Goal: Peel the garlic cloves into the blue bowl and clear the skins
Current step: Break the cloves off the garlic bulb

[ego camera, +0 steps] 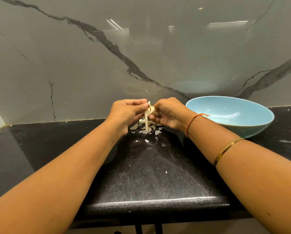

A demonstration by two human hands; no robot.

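Garlic clove [151,110], pinched between left hand [128,114] and right hand [169,114] above skins [147,128] heaped on black bench [149,166]; blue bowl [232,115] just right of hands.

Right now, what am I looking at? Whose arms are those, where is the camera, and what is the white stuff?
There is no machine here, only a person. The camera sits on their head and looks down, so you see their two arms reaching forward. The left hand and the right hand together pinch a piece of garlic with a long pale stalk hanging down. They are peeling it. Under the hands, on the black counter, lies a little heap of garlic skins and pieces. To the right stands the blue bowl, where peeled cloves should go; I see only tiny specks in it. Behind is a grey marble wall.
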